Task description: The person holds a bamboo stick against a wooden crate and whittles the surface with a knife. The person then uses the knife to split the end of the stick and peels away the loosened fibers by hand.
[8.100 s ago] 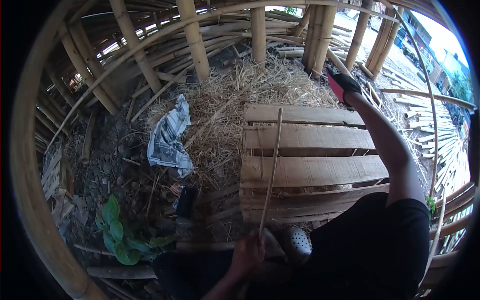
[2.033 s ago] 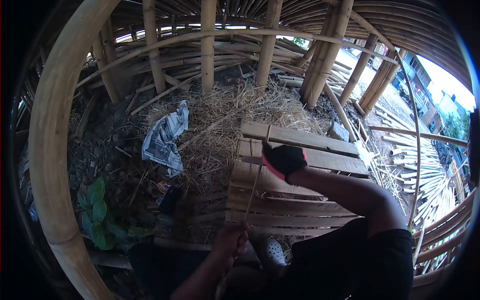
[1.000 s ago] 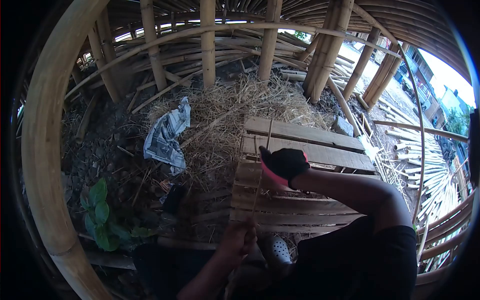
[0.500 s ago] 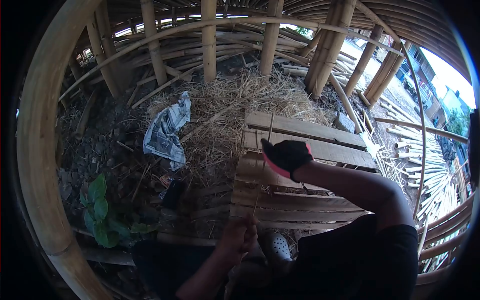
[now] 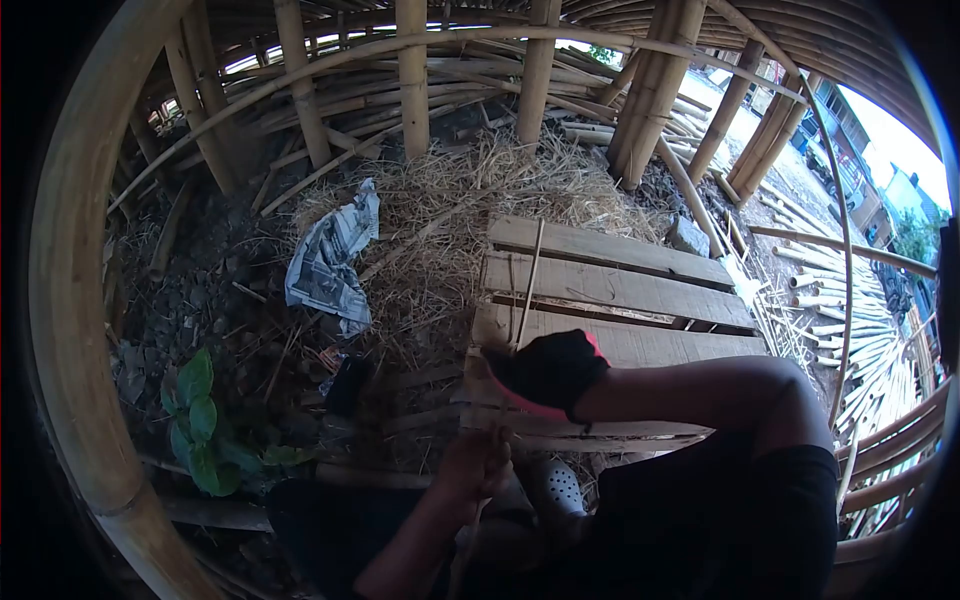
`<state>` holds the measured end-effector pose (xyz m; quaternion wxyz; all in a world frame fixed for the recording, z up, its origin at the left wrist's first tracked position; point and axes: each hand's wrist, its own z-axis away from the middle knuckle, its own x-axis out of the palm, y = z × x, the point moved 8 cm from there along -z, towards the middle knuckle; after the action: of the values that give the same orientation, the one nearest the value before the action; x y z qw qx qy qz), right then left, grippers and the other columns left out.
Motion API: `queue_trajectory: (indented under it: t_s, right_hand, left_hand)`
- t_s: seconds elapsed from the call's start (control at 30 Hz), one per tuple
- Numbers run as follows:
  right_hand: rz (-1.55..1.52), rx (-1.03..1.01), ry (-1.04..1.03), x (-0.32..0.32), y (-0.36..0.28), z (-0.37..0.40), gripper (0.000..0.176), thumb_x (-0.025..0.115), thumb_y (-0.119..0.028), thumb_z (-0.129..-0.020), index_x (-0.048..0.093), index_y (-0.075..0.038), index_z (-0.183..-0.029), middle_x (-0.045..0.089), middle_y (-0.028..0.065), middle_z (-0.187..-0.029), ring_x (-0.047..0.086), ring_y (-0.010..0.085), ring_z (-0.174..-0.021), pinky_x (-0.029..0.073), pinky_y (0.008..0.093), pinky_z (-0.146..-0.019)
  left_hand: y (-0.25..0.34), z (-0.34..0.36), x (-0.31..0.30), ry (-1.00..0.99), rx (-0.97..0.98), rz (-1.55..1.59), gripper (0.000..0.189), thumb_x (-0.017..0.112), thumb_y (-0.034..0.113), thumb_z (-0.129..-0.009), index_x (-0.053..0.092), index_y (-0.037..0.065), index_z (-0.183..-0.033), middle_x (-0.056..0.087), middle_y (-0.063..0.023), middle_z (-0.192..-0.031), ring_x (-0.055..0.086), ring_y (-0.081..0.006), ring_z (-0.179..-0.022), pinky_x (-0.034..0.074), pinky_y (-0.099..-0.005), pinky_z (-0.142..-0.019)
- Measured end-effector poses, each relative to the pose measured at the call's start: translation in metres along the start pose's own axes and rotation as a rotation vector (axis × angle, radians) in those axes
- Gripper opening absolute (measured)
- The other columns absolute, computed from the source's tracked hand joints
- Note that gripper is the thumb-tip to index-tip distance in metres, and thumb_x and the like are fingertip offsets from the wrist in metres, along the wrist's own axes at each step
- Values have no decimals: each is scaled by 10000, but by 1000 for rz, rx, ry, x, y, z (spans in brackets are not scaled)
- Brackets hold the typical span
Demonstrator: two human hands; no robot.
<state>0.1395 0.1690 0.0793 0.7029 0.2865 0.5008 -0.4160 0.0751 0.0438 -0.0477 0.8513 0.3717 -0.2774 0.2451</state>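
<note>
A thin bamboo strip [image 5: 530,285] runs from above the wooden slat platform [image 5: 610,238] down toward my lap. My left hand [image 5: 472,470], bare, is closed around the strip's lower part. My right hand [image 5: 548,375] wears a black glove with pink edging. It is wrapped on the strip just above the left hand, its fingertips mostly hidden by the glove's back. The strip's upper end stands out past the glove over the slats.
Crumpled newspaper [image 5: 335,262] lies on dry straw [image 5: 430,215] to the left. A leafy plant [image 5: 198,420] grows at lower left. Bamboo posts [image 5: 413,90] and a thick bamboo pole [image 5: 75,300] frame the space. Cut bamboo poles [image 5: 830,310] lie at right.
My right hand has slid down along the strip toward my left hand, leaving more of the upper strip exposed. My left hand stays nearly in place.
</note>
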Motion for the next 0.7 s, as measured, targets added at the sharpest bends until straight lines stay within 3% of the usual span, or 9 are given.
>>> queue_trajectory:
  t_s: [0.1, 0.13, 0.23, 0.3, 0.37, 0.4, 0.43, 0.5, 0.7]
  right_hand:
    - [-212, -5, 1, -8, 21, -16, 725, 241, -604, -961, 712, -55, -908, 707, 150, -904, 674, 339, -915, 488, 441, -880]
    - [-145, 8, 41, -11, 24, -17, 731, 209, -631, -964, 733, -154, -787, 709, 70, -807, 684, 290, -830, 492, 402, -854]
    - [-114, 105, 31, -30, 35, -23, 745, 216, -654, -953, 735, -148, -780, 705, 76, -781, 686, 287, -833, 491, 396, -849]
    - [-231, 123, 35, -33, 48, -36, 721, 265, -669, -939, 733, -140, -796, 700, 70, -765, 688, 258, -779, 495, 378, -815]
    - [-490, 275, -20, -15, 73, -59, 677, 330, -658, -930, 729, -122, -827, 698, 58, -753, 677, 214, -742, 494, 344, -781]
    - [-592, 213, 26, -15, 77, -63, 616, 388, -616, -934, 726, -110, -841, 697, 39, -747, 662, 174, -722, 485, 310, -754]
    - [-596, 210, 27, -10, 84, -69, 616, 388, -616, -934, 726, -110, -841, 697, 39, -747, 662, 174, -722, 485, 310, -754]
    - [-361, 3, 99, -18, 75, -78, 580, 411, -580, -944, 728, -106, -837, 697, 37, -750, 654, 175, -704, 484, 316, -739]
    - [-623, 160, 182, -67, 97, -76, 482, 431, -462, -955, 721, -86, -875, 735, 51, -846, 677, 211, -817, 490, 373, -778]
  left_hand:
    - [5, 1, 8, -132, 19, -13, 263, 401, 279, -1038, 570, 78, -1020, 484, 27, -668, 400, -65, -476, 295, -215, -418]
    - [11, 6, 12, -53, 64, -138, 286, 389, 302, -1042, 556, 71, -1016, 477, 18, -666, 425, -75, -484, 322, -218, -417]
    - [19, 9, 11, 17, 118, -281, 325, 373, 331, -1047, 540, 55, -1013, 495, -3, -682, 486, -100, -513, 384, -233, -441]
    - [19, 7, 9, 4, 126, -296, 339, 368, 337, -1049, 538, 46, -1016, 519, -14, -700, 523, -115, -533, 419, -245, -466]
    - [18, 5, 8, -22, 158, -301, 350, 374, 345, -1047, 545, 41, -1017, 533, -17, -713, 548, -123, -546, 437, -270, -476]
    - [17, 3, 6, -19, 157, -306, 350, 374, 345, -1047, 545, 41, -1017, 533, -17, -713, 548, -123, -546, 437, -270, -476]
    - [16, 2, 7, -59, 185, -307, 362, 373, 352, -1047, 552, 39, -1015, 539, -20, -718, 566, -134, -564, 454, -283, -495]
    - [19, 2, 7, -96, 212, -310, 375, 373, 360, -1046, 560, 37, -1014, 544, -24, -724, 583, -144, -582, 471, -296, -514]
    - [29, 7, 1, -188, 241, -476, 448, 388, 434, -1032, 592, 40, -974, 576, -37, -763, 627, -176, -667, 518, -321, -616]
